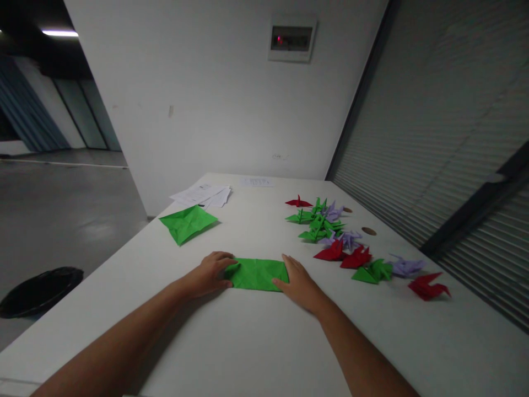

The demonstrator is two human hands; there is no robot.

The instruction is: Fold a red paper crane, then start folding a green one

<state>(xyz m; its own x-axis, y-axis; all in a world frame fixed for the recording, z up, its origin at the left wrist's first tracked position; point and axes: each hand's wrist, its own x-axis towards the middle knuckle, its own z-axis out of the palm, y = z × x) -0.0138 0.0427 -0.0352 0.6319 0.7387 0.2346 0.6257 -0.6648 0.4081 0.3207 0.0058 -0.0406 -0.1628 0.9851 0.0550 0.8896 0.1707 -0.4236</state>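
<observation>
A sheet of green origami paper (257,274), folded into a creased rectangle, lies flat on the white table in front of me. My left hand (212,273) holds its left end, fingers at the far corner and thumb at the near one. At the right end my right hand (301,284) grips the paper, its thumb resting on top and its fingers along the side edge. Another green sheet (188,221), unfolded and crossed by creases, sits beyond my left hand, touched by neither hand.
Several folded paper cranes stand along the table's right side: green (320,227), red (428,286) and purple (407,267). Printed papers (202,194) lie at the back left. A black-lined bin (41,289) stands on the floor left of the table (231,342). Blinds border the right.
</observation>
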